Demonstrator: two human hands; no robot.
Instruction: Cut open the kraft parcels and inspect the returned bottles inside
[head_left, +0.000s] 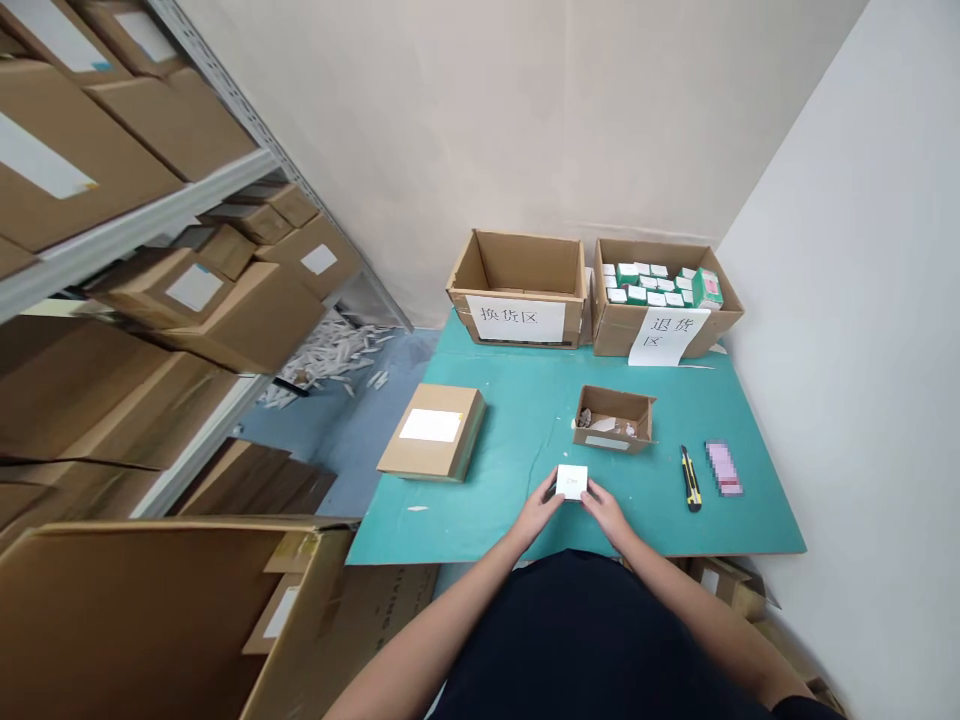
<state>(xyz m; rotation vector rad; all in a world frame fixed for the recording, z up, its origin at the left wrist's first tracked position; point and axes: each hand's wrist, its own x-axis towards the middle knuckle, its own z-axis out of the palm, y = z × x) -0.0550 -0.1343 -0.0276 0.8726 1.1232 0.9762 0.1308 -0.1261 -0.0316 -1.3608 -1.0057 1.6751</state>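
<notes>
A small white box with faint print on its top is held between my two hands, close to the front of the green table. My left hand grips its left side, and my right hand grips the right side. Just beyond it stands a small open cardboard box with scraps inside. To the left lies a closed flat cardboard box with a white label. A yellow and black box cutter rests on the right, beside a pixelated pink item.
At the back stand two open cartons with handwritten signs: the left carton and the right carton, which holds several green and white boxes. Shelves of cardboard boxes line the left. A large open carton stands at lower left.
</notes>
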